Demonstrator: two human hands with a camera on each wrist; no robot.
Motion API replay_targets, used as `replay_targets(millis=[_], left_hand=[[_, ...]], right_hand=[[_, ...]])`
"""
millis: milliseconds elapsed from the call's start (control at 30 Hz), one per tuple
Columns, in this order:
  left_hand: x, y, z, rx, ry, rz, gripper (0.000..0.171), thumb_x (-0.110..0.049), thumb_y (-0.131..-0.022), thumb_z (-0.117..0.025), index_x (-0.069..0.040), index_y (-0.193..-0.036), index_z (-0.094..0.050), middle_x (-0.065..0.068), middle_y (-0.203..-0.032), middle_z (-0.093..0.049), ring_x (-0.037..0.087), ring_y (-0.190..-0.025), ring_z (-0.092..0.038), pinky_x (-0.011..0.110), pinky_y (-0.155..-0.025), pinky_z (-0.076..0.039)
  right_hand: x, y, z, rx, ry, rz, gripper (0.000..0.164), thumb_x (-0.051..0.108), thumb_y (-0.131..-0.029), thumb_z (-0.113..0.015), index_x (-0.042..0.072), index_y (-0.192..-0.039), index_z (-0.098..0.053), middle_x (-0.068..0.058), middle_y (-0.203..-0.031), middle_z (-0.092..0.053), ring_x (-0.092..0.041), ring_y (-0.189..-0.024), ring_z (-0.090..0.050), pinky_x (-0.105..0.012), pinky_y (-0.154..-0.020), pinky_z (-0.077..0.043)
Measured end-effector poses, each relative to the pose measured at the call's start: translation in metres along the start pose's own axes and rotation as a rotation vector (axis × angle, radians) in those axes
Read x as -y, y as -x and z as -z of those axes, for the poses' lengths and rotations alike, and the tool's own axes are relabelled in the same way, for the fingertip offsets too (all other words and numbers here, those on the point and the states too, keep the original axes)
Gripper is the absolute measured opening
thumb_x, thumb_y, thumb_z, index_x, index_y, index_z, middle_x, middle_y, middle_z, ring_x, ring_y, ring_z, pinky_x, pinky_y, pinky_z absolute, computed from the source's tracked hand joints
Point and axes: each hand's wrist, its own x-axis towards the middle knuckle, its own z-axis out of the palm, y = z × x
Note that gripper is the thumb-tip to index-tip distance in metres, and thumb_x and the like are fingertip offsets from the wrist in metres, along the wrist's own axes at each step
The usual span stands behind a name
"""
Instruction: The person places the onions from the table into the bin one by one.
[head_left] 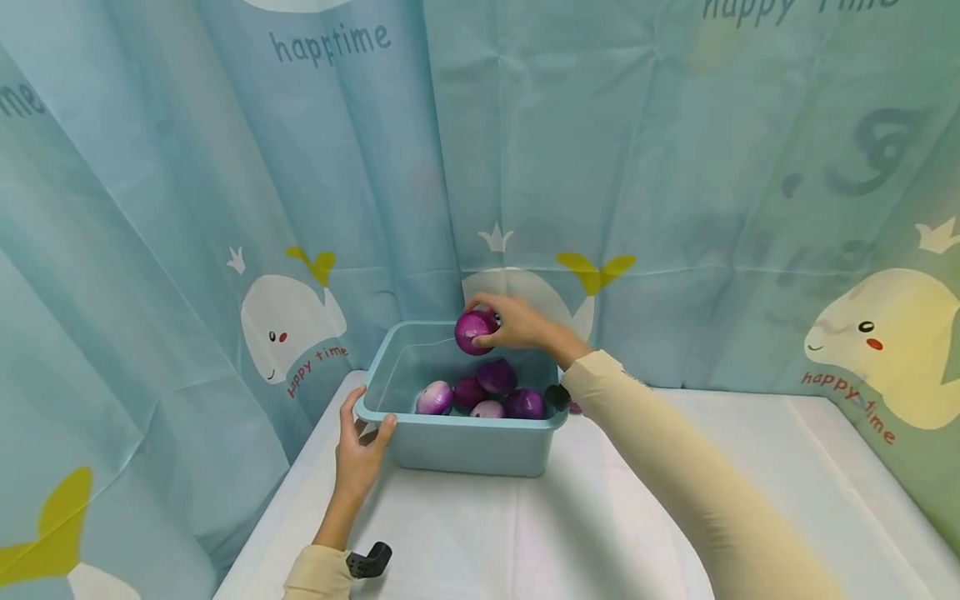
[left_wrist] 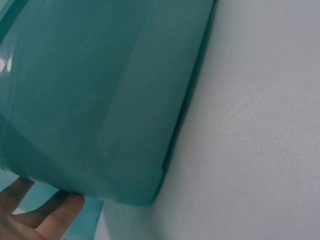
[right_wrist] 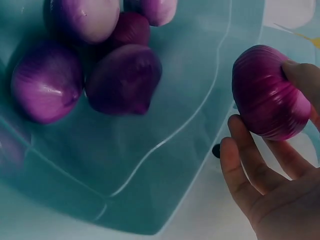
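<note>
A light blue plastic bin (head_left: 472, 446) stands on the table with several red onions (head_left: 497, 377) lying inside on its right half. Above the bin's back rim, my right hand (head_left: 504, 321) holds another red onion (right_wrist: 270, 95) between thumb and fingers. In the right wrist view this onion is raised beside the bin wall. My left hand (head_left: 357, 458) grips the bin's front left corner, thumb at the front rim and fingers along the left side. The left wrist view has its fingers (left_wrist: 62, 215) against the bin's edge.
A bit of purple (head_left: 575, 407) shows outside the bin, mostly hidden by the right sleeve (head_left: 660, 450). White cloth covers the table (head_left: 465, 533). A blue curtain (head_left: 540, 167) with whale prints hangs right behind and at the left. Each wrist carries a black camera (head_left: 370, 561).
</note>
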Motion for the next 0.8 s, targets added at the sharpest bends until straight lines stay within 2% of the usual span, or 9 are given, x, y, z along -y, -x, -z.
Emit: replay_targets(millis=[133, 400, 633, 800], left_hand=[[0.0, 0.0, 0.0, 0.002, -0.001, 0.006, 0.071, -0.031, -0.099, -0.069, -0.033, -0.157, -0.027, 0.016, -0.162, -0.035, 0.048, -0.136, -0.048, 0.062, -0.1, -0.048], [0.001, 0.0, 0.0, -0.001, 0.006, -0.011, 0.072, -0.029, -0.099, -0.069, -0.031, -0.157, -0.027, 0.015, -0.162, -0.034, 0.045, -0.142, -0.043, 0.062, -0.101, -0.047], [0.002, 0.0, 0.0, -0.003, 0.0, -0.017, 0.071, -0.029, -0.099, -0.069, -0.031, -0.157, -0.027, 0.015, -0.162, -0.035, 0.044, -0.143, -0.042, 0.062, -0.102, -0.047], [0.001, 0.0, -0.001, -0.008, -0.008, -0.026, 0.07, -0.028, -0.1, -0.068, -0.03, -0.157, -0.028, 0.016, -0.161, -0.037, 0.044, -0.141, -0.045, 0.062, -0.1, -0.048]], right_hand=[[0.0, -0.003, -0.006, 0.019, 0.005, 0.003, 0.047, 0.021, -0.089, -0.082, 0.017, -0.13, -0.06, -0.011, -0.123, -0.065, -0.029, -0.107, -0.062, -0.04, -0.09, -0.054], [0.002, -0.003, -0.014, 0.067, -0.001, -0.038, 0.049, 0.023, -0.09, -0.08, 0.02, -0.134, -0.058, -0.012, -0.126, -0.064, -0.029, -0.113, -0.06, -0.04, -0.093, -0.055], [0.001, -0.003, -0.016, 0.088, -0.014, -0.039, 0.049, 0.023, -0.091, -0.08, 0.02, -0.134, -0.057, -0.012, -0.126, -0.064, -0.029, -0.112, -0.06, -0.04, -0.092, -0.055], [0.0, -0.004, -0.016, 0.115, -0.021, -0.029, 0.058, 0.024, -0.094, -0.077, 0.015, -0.145, -0.051, -0.016, -0.142, -0.058, -0.035, -0.127, -0.057, -0.049, -0.101, -0.05]])
